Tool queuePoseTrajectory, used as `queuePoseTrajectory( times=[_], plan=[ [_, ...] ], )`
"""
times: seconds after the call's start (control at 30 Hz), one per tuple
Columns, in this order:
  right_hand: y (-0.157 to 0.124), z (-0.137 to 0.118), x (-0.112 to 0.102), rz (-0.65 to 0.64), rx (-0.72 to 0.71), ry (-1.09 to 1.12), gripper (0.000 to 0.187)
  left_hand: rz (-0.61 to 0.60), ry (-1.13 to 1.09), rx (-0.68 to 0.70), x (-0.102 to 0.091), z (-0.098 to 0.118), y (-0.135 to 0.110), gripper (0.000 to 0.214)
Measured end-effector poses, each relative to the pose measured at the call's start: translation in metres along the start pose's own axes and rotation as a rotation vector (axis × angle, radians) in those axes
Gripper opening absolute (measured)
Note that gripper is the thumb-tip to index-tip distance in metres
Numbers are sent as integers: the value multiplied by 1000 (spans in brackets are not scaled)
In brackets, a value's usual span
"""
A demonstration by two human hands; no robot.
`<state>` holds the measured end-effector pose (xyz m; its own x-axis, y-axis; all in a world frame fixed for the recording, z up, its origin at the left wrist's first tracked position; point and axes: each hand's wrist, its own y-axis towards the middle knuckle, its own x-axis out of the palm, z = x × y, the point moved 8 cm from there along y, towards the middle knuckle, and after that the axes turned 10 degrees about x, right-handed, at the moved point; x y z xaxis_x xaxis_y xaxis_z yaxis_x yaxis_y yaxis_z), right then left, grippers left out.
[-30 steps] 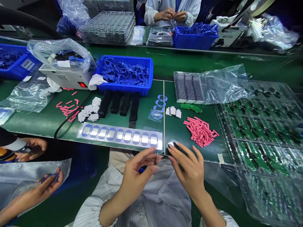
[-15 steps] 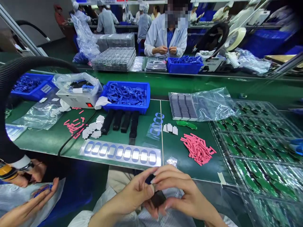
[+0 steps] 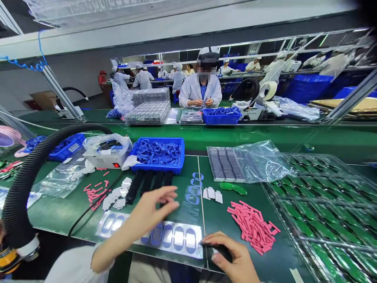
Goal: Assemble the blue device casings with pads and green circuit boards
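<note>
Your left hand (image 3: pixel 150 212) hovers open over the blue-ringed film strip (image 3: pixel 178 237); your right hand (image 3: pixel 232 255) curls closed, gripping a black piece (image 3: pixel 220 251) just beside the strip.

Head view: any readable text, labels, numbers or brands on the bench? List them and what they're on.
No text is legible in this view.
Too small to read: white label on the blue plastic bin at the far left.
White benchtop unit: only a red switch shows, with no readable marking.
</note>
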<state>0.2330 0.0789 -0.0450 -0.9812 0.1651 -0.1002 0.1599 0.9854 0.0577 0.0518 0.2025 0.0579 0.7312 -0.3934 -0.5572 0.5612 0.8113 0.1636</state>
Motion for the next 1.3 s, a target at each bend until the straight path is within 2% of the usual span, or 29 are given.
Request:
queuePoseTrajectory(
  times=[0.07,0.17,0.27,0.4,0.53,0.7,0.83,0.9,1.0,1.2,1.3],
  plan=[
    [-1,6,1,4,63,23,31,80,165,42,-25,-5,37,33],
    [0,7,1,-3,85,23,34,105,332,6,-43,-29,90,26],
    [1,5,4,-52,55,6,33,77,468,-110,-44,-60,131,27],
    [1,2,4,-31,32,33,40,74,586,-252,-39,-89,157,31],
    [0,-1,3,5,50,30,44,38,589,-251,-34,-102,165,28],
    [2,-6,1,-2,41,25,37,-7,557,-273,-35,-115,171,31],
    [3,-8,1,-4,32,14,35,32,530,-321,-32,-117,179,29],
    [2,-9,1,-4,25,9,37,77,486,-313,-31,-115,181,27],
    [2,-11,1,7,13,8,39,149,365,-228,-31,-108,179,27],
    [3,-14,-2,12,-2,-2,29,354,37,-49,-44,-91,168,31],
    [2,-13,-3,27,1,-13,29,375,-144,18,-37,-74,155,31]
  ],
)
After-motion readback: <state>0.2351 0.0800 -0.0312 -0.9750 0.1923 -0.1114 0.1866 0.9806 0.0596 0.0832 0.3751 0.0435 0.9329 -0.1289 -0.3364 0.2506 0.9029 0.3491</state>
